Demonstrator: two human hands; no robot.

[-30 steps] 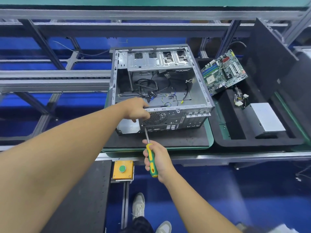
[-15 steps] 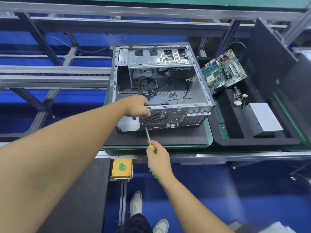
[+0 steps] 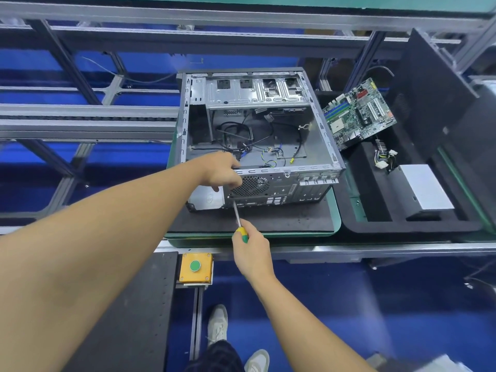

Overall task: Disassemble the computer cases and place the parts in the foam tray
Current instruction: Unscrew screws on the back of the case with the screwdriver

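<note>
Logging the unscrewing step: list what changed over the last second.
The right hand shifted its grip on the screwdriver: most of the yellow-green handle showed a second ago, now only its front end. The tip stayed on the rear of the case. The left hand still grips the case's rear edge. Motherboard and power supply in the tray are unmoved.

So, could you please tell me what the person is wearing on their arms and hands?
The left hand and right hand are bare, with no gloves or watch in view. The left forearm and right forearm are uncovered to the picture's edge; no sleeve shows.
</note>
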